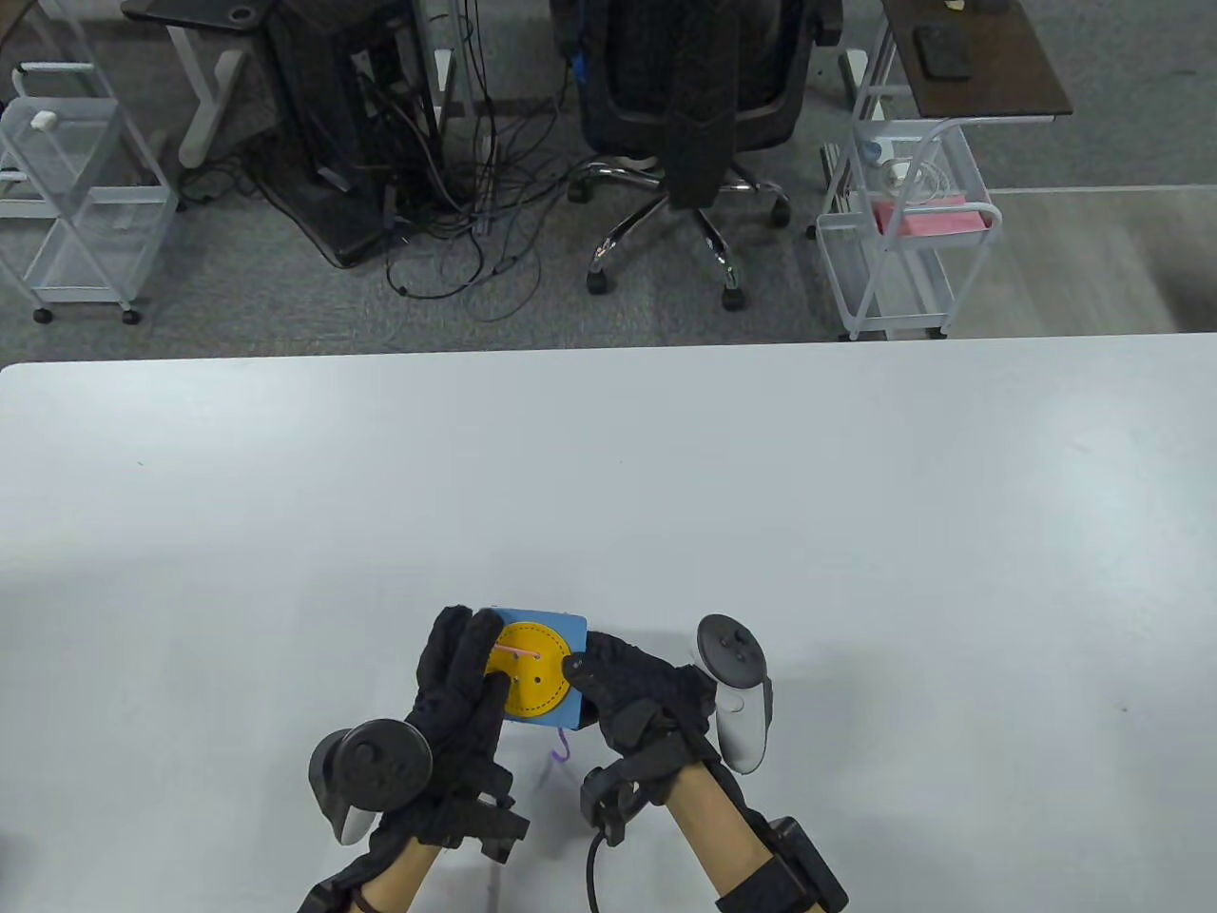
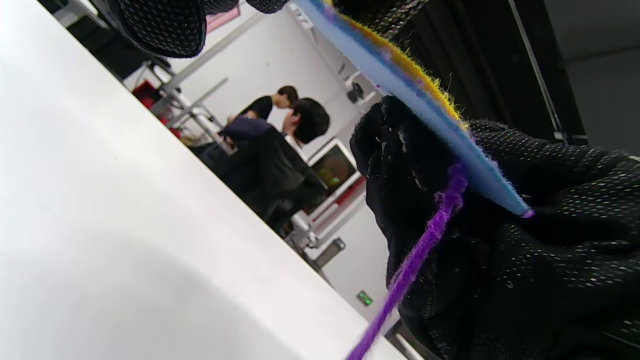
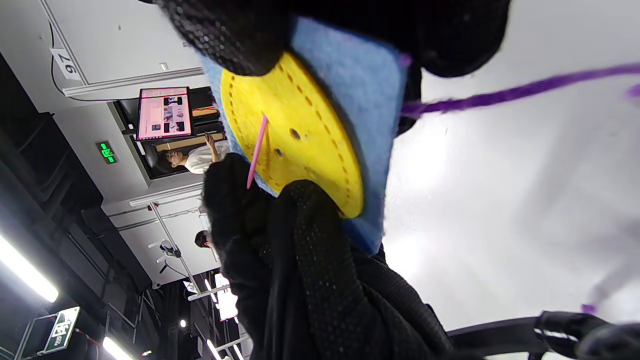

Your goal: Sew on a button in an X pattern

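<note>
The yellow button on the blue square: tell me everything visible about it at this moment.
The yellow button is a large felt-like disc with dark dashed stitching round its rim and holes near its centre. It lies flat on a blue felt square that both hands hold off the table. A pink needle lies across its face. The left hand covers its left edge; the right hand pinches its right edge. Purple yarn hangs from beneath the square.

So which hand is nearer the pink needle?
Left. The left hand has fingers lying on the yellow button beside the pink needle; the right hand holds the button's opposite edge.
</note>
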